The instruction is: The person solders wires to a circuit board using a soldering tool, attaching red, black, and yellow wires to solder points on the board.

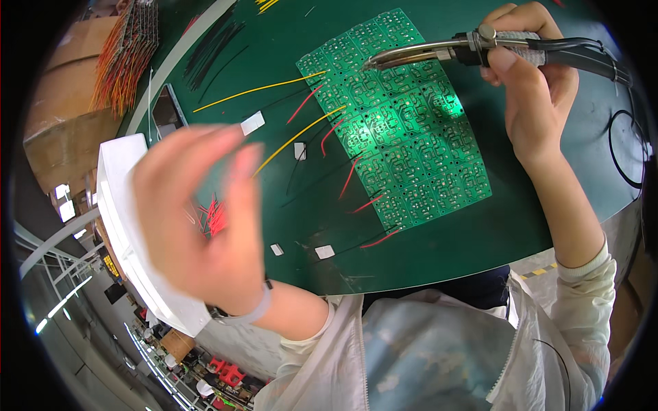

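Note:
My right hand [531,89] grips a soldering iron [473,48] with a thin metal tube along its side. Its tip is at the upper part of a green circuit board panel [411,130]. Closer to the camera, my left hand [199,205] is smeared by motion; thumb and forefinger look apart, with nothing visible between them. One yellow wire [295,140] runs from the panel's left edge to beside that thumb. Above it, another yellow wire [260,90] reaches the panel. Several short red wires [348,179] and dark wires stick out along the same edge.
Loose red wires [214,216] lie partly behind my left hand. Small white pieces [253,123] are scattered over the green table [439,257]. Black wires [212,51] lie at the upper left, near a hanging bundle of orange-red wires [123,68]. A white tray-like object [127,198] stands at the left edge.

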`<action>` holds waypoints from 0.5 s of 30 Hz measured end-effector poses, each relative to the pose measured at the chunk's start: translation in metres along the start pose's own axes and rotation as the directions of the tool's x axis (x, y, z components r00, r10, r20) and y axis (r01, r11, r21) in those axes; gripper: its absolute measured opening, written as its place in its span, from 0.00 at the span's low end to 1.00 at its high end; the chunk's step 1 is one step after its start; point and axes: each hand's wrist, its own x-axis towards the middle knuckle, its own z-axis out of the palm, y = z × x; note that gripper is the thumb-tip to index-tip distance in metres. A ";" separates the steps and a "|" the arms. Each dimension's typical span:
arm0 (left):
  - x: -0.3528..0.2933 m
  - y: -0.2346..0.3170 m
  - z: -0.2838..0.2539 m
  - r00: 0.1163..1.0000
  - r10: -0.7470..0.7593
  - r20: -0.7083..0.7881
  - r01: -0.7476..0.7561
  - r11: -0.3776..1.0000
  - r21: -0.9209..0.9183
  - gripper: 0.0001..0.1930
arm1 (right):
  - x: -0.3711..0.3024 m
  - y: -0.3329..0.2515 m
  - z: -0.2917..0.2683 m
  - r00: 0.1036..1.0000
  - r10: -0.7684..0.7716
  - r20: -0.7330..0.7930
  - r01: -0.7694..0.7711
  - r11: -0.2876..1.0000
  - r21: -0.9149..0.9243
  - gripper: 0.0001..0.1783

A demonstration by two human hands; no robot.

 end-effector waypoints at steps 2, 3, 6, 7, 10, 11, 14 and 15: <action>0.001 0.005 0.019 0.992 0.003 0.124 0.003 0.999 -0.044 0.09 | 0.002 -0.002 -0.001 0.999 0.031 -0.008 -0.031 0.999 0.028 0.12; 0.002 0.005 0.026 0.988 0.081 0.133 -0.074 0.996 -0.057 0.09 | 0.002 -0.003 -0.001 0.998 0.046 -0.029 -0.045 0.997 0.056 0.12; 0.000 0.003 0.039 0.973 0.103 0.207 -0.089 0.993 -0.077 0.10 | 0.002 -0.003 0.001 0.996 0.065 -0.069 -0.060 0.996 0.061 0.12; -0.001 0.002 0.041 0.965 0.107 0.238 -0.089 0.992 -0.087 0.10 | 0.002 -0.003 0.002 0.995 0.067 -0.078 -0.063 0.997 0.052 0.13; -0.004 0.001 0.047 0.967 0.100 0.236 -0.082 0.993 -0.088 0.10 | 0.002 -0.001 0.004 0.995 0.031 -0.091 -0.030 0.999 0.013 0.13; -0.005 0.000 0.049 0.967 0.101 0.236 -0.082 0.993 -0.088 0.10 | 0.002 -0.001 0.004 0.996 0.018 -0.092 -0.018 1.000 0.003 0.13; -0.007 0.000 0.051 0.967 0.141 0.210 -0.129 0.989 -0.070 0.12 | 0.003 -0.004 0.000 0.996 0.049 -0.071 -0.047 0.998 0.032 0.13; -0.010 0.002 0.049 0.962 0.112 0.249 -0.100 0.993 -0.062 0.14 | 0.004 -0.006 -0.001 0.993 0.096 -0.062 -0.090 0.991 0.096 0.12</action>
